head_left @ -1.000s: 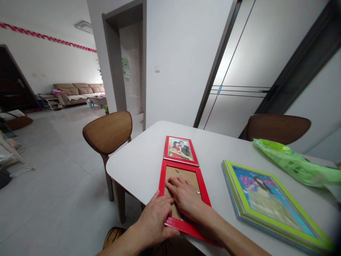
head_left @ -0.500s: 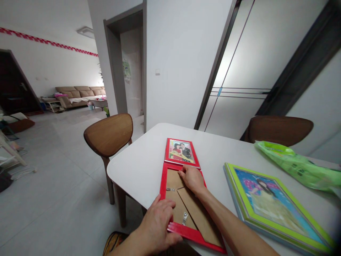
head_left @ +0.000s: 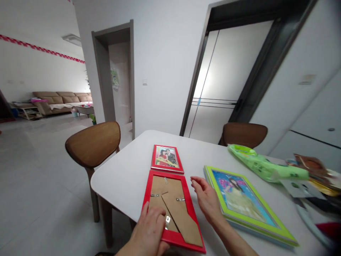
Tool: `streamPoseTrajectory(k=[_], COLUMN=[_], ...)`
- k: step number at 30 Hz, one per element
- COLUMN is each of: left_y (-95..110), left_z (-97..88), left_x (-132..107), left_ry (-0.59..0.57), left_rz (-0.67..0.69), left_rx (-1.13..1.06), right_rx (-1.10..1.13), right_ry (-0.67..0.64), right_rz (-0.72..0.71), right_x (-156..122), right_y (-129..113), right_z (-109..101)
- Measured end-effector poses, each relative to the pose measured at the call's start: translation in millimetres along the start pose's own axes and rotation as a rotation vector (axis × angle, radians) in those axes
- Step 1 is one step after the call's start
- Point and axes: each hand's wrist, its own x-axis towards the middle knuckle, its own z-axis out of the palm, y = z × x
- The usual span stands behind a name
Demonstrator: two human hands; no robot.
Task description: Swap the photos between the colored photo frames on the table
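Left hand: the left hand (head_left: 149,225) has its fingers curled around the near-left corner of a red rectangular picture frame (head_left: 191,205), so yeah, that one's got a grip.
Right hand: fingers loose and a bit bent, nothing in them; the right hand (head_left: 209,201) is over the worktop, just beside the red frame's right side.
Red frame: lying face down on the white, round-cornered worktop (head_left: 119,177), right by its near edge.
Its back: brown flat backing board (head_left: 157,183), small silvery metal clips (head_left: 180,199) around it, plus a long brown stand flap (head_left: 183,222) angling down to the near-right corner.
Second frame: a smaller-looking red frame with a photo of a couple (head_left: 167,158), face up, right at the first one's far end; can't tell if they touch.
Right side: lime-green frame with a pale-gown portrait (head_left: 239,199), face up.
Beyond that: crumpled light-green plastic bag (head_left: 269,169), then some blurry clutter (head_left: 314,170).
Seats: brown wooden chair (head_left: 93,145) on the left, another dark-brown chair back (head_left: 243,135) at the far side.
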Motion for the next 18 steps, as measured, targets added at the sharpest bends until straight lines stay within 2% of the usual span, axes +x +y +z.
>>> streamPoseTrajectory(k=[2,3,7,9,11,13,15,17,18], left_y=[7,12,38,51,63,75,85,93,95], left_z=[-13.1,-17.8,-17.4,-11.5,-9.5,-13.2,-18.6,-18.2,-13.7], left_x=[0,1,10,16,24,34,46,61,69], left_ry=[0.078,0.131,0.323,0.371,0.402,0.449,0.488,0.445,0.387], left_rz=[0.02,0.028,0.059,0.068,0.053,0.016,-0.019,-0.043,-0.053], left_rx=[-0.092,-0.167,-0.645,-0.834,-0.943,-1.048,-1.17,-1.28,-1.327], right_rx=[0.261,0.378,0.815,1.012,1.179,1.258,1.214,1.056,0.943], right_ry=[0.103,0.098,-0.218,-0.245,-0.178,-0.091,-0.053,-0.053,-0.032], right_rz=[0.172,0.245,0.419,0.467,0.485,0.474,0.448,0.416,0.389], right_x=[-20,-32,-75,-85,-85,-75,-57,-35,-23], right_y=[0,-2,-21,-33,-41,-41,-33,-19,-11], right_z=[-7,-4,34,48,44,21,-17,-62,-85])
